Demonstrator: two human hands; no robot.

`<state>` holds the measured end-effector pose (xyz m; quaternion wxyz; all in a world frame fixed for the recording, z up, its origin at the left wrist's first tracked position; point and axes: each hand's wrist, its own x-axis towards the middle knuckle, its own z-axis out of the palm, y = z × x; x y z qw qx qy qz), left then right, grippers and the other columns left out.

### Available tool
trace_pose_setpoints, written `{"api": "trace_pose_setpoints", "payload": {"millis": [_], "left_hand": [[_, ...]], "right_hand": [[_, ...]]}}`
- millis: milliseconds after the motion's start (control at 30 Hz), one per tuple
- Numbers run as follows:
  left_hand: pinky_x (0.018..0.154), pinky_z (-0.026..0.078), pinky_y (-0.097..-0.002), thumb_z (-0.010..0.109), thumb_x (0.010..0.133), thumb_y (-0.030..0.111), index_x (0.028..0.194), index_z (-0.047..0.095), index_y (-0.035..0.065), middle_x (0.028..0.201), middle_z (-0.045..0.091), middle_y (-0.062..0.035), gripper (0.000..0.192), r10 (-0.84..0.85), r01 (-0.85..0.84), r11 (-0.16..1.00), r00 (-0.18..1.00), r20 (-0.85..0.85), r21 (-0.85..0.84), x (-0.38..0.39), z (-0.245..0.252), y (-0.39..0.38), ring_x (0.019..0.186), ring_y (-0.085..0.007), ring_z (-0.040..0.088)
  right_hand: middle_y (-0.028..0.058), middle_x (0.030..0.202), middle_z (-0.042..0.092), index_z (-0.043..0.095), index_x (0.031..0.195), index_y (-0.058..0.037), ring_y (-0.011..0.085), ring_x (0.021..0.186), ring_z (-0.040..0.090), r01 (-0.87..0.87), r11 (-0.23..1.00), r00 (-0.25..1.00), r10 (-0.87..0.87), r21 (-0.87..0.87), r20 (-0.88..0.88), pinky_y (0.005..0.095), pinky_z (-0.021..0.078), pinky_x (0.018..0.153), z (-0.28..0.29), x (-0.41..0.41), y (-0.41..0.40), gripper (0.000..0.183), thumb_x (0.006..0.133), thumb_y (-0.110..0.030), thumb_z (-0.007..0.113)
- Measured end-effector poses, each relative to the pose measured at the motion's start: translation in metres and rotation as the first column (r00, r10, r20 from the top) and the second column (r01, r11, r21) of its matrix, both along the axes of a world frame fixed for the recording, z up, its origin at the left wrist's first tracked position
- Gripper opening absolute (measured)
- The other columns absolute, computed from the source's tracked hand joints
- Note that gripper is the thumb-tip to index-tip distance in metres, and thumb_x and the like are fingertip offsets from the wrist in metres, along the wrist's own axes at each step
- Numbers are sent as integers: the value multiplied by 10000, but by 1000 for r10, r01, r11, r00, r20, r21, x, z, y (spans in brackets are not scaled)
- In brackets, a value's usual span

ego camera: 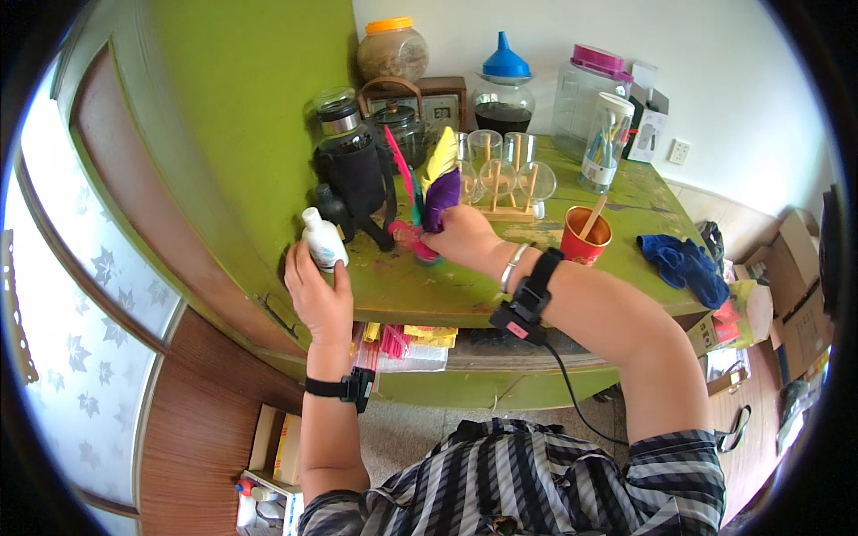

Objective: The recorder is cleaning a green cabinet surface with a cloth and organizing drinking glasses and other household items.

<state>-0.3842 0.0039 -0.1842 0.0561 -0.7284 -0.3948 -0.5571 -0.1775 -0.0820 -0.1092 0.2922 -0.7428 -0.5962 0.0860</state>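
At the left end of the green wooden tabletop [395, 295], my left hand [315, 295] is around a white plastic bottle [324, 240]. Its fingers lie on the left side and its thumb on the right. Whether the bottle's base rests on the wood cannot be told. My right hand [467, 236] grips a feather shuttlecock [441, 194] low on its purple feather; yellow, pink and teal feathers stick up beside it. Its pinkish base is partly hidden by my fingers. A small dark bottle [333, 209] and a black bottle carrier [355, 171] stand just behind the white bottle.
A wooden rack with glass cups [499, 181] stands behind my right hand. Right of it are a red paper cup [584, 242] with a wooden stick, a clear canister [606, 144] and a blue cloth [682, 264]. Jars and a blue funnel [506, 59] line the wall.
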Motion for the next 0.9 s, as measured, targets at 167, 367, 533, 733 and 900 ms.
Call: {"api": "trace_pose_setpoints", "payload": {"millis": [167,367,533,733,900], "left_hand": [[949,396,-413,672,746,60,1199,484,-1,1237,486,-180,495,-92,92,991,996,-1,101,-6,-3,-16,1137,-354,468],[941,402,-403,652,749,36,1180,502,-9,1224,494,-180,458,-210,212,975,977,-28,71,-8,-5,-29,1111,-351,488],[919,406,-418,642,747,68,1164,512,-8,1226,496,-170,444,-272,273,962,961,-56,22,-13,-17,-26,1084,-355,493],[888,435,-389,625,759,-5,1127,535,-16,1180,531,-178,379,-351,352,932,936,-29,86,-22,-28,-29,1056,-339,523],[834,464,-365,607,776,-24,1064,569,-27,1154,550,-176,291,-446,447,886,894,-40,126,-28,-34,-39,1011,-323,550]], "right_hand": [[231,766,621,641,795,23,385,756,607,91,994,996,-90,52,-22,428,491,696,2,-13,24,317,751,-291,634],[240,837,632,656,823,0,406,806,601,208,972,977,-212,109,19,435,488,721,-16,-9,63,247,789,-240,609],[251,822,626,648,814,23,407,795,605,197,976,979,-200,91,33,431,491,729,-10,-15,57,213,782,-179,587],[191,835,646,668,920,-30,344,750,630,90,960,996,-86,265,-25,380,502,690,25,-2,-24,227,781,-198,605],[129,866,656,652,936,-1,196,710,646,261,733,908,-408,628,99,278,499,639,37,30,-141,146,805,-55,618]]}}
